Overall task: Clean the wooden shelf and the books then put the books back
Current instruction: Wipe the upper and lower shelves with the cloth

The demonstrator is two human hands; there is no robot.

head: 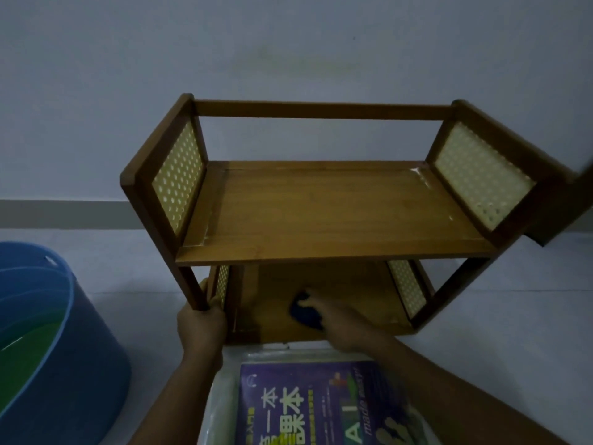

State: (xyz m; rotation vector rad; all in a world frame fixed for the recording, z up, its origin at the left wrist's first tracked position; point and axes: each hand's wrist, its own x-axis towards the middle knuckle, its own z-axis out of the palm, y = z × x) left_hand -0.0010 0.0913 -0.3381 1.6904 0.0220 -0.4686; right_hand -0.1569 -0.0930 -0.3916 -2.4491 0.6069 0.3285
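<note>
A two-tier wooden shelf (321, 207) with pale perforated side panels stands on the floor against the wall, both tiers bare of books. My left hand (200, 326) grips the shelf's front left leg near its foot. My right hand (337, 319) reaches into the lower tier and presses a dark blue cloth (305, 311) on the bottom board. A stack of books (308, 403) lies flat in front of the shelf, between my forearms; the top one has a purple cover with white characters.
A large blue tub (67, 348) with a green inner surface stands on the floor at the left. A pale wall with a grey skirting strip (64, 215) runs behind the shelf.
</note>
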